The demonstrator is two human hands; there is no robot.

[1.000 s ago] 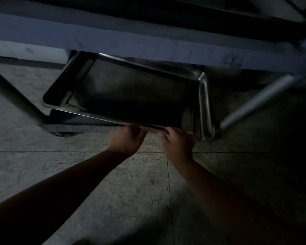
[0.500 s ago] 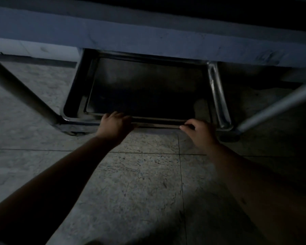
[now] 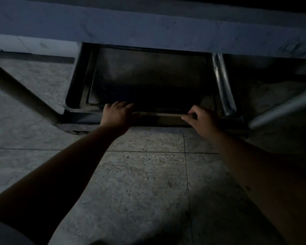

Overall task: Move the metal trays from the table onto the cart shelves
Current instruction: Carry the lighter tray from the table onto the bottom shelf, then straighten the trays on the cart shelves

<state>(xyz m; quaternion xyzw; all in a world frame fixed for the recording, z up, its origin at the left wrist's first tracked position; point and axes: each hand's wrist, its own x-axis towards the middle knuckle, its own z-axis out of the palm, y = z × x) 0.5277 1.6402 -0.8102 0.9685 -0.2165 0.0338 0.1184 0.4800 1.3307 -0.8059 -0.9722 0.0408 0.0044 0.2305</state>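
A dark metal tray lies flat on the cart's bottom shelf, near the floor, its far part hidden under the cart's upper shelf. My left hand rests on the tray's near rim left of centre, fingers laid over the edge. My right hand holds the same rim near its right end, thumb along the front of the edge. The scene is very dim.
Slanted cart legs run at the left and right. A shiny upright tube stands by the tray's right side. A tiled floor spreads below my arms.
The tray has turned from a skewed angle to square and slid further in under the upper shelf. My hands have spread apart along its near rim.
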